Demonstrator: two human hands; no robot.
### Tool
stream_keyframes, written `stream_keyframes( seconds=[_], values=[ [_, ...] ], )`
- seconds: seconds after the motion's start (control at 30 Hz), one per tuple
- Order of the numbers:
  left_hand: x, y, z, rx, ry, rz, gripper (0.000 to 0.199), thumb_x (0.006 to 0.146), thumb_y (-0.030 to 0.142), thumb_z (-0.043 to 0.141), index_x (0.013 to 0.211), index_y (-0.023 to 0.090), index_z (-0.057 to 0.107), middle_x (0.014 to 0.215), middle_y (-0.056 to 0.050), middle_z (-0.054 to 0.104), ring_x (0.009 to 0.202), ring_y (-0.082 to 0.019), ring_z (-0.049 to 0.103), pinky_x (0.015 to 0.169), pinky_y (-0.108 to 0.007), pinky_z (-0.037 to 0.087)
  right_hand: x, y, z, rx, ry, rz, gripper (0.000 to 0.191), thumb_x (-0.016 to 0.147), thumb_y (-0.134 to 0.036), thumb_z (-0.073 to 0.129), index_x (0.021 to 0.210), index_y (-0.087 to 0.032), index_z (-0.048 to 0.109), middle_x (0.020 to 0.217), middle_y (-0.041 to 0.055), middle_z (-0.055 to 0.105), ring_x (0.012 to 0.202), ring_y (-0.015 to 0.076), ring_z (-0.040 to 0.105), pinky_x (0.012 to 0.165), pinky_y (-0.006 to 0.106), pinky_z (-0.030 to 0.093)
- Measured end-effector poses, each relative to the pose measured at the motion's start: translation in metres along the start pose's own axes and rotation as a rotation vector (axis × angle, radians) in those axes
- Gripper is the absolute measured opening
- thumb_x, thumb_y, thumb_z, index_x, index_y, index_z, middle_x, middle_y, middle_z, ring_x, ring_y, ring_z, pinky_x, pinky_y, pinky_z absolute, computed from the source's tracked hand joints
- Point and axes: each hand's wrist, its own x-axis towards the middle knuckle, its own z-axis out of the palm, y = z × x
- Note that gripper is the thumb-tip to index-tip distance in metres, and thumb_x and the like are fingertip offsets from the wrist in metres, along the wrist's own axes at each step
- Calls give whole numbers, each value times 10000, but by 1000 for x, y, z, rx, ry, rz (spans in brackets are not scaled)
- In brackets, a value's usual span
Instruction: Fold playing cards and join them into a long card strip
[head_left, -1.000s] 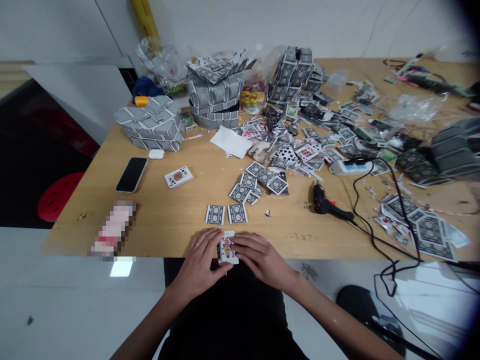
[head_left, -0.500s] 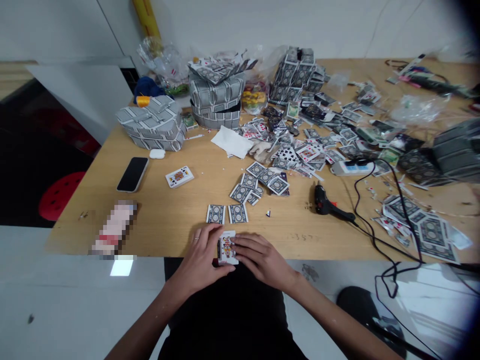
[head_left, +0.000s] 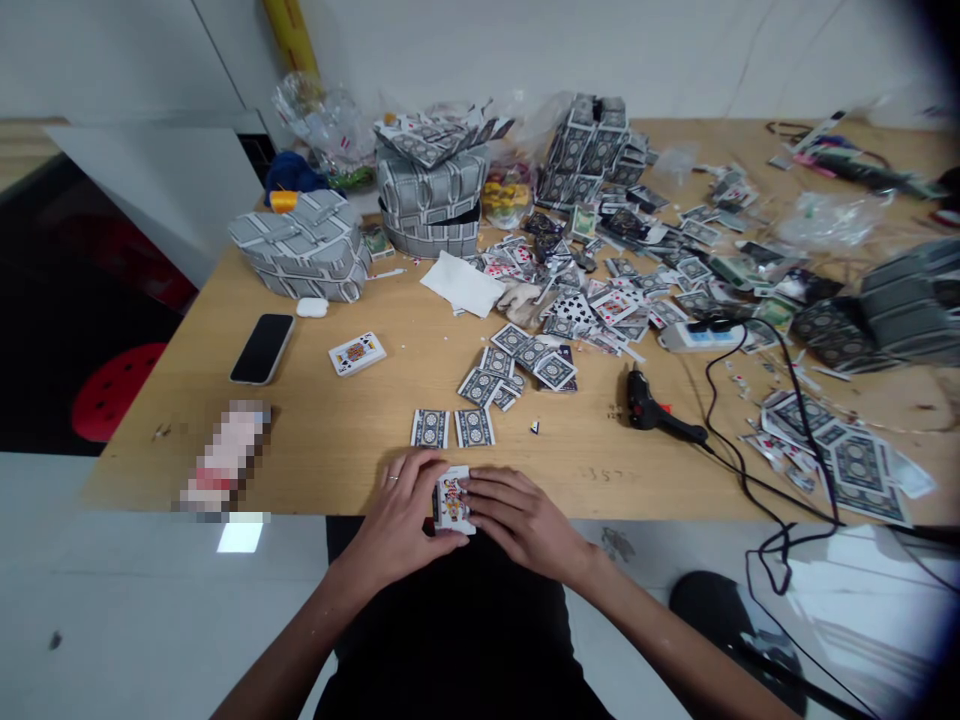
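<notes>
At the table's front edge a playing card (head_left: pixel 451 503) with a face figure lies between my hands. My left hand (head_left: pixel 397 510) grips it from the left, fingers at the far edge and thumb at the near edge. The fingers of my right hand (head_left: pixel 517 515) lie together, stretched out flat on its right side. Just beyond are two patterned card pieces (head_left: pixel 430 428), backs up. Farther off, several more cards (head_left: pixel 495 372) overlap in a loose group. To the left sits a deck of cards (head_left: pixel 358 354) with a face card on top.
A glue gun (head_left: pixel 660 408) and its black cable lie to the right, near a power strip (head_left: pixel 701 336). At left are a phone (head_left: pixel 262 348) and a white earbud case (head_left: pixel 312 307). Card-woven boxes (head_left: pixel 307 250) and scattered cards (head_left: pixel 600 275) fill the back.
The view has shifted very slightly. Both hands stay at the card in nearly the same position.
</notes>
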Motion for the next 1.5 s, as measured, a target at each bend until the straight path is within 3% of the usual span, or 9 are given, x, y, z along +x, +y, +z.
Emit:
stream_keyframes(
  seconds=[0.57, 1.07, 1.37, 1.5],
  values=[
    [-1, -2, 1, 11, 8, 10, 822, 699, 377, 953, 1397, 237, 541, 1462, -131, 561, 1350, -381, 515, 1154, -586, 431, 0, 1, 0, 37, -21, 19, 327, 1070, -191, 607, 1385, -242, 680, 1391, 83, 737, 1360, 273, 639, 1110, 515, 578],
    [-1, -4, 2, 17, 15, 23, 824, 740, 413, 925, 1448, 259, 534, 1462, -129, 571, 1352, -387, 530, 1142, -591, 438, 7, -2, 0, 93, 32, 72, 265, 1029, -185, 655, 1258, -274, 756, 1274, 77, 788, 1267, 260, 696, 1065, 490, 600],
    [-1, -3, 2, 31, 22, 31, 802, 742, 414, 929, 1422, 232, 547, 1456, -139, 585, 1352, -380, 535, 1154, -583, 437, 7, -2, 0, 90, 54, 43, 217, 1030, -189, 657, 1211, -235, 769, 1257, 88, 792, 1276, 262, 684, 1065, 481, 601],
    [-2, -4, 2, 20, 18, 25, 892, 730, 444, 941, 1482, 237, 510, 1482, -150, 576, 1358, -384, 541, 1150, -576, 452, 7, -4, 0, 69, 40, 62, 227, 1034, -196, 651, 1216, -261, 771, 1258, 80, 791, 1273, 267, 691, 1062, 493, 605]
  ],
)
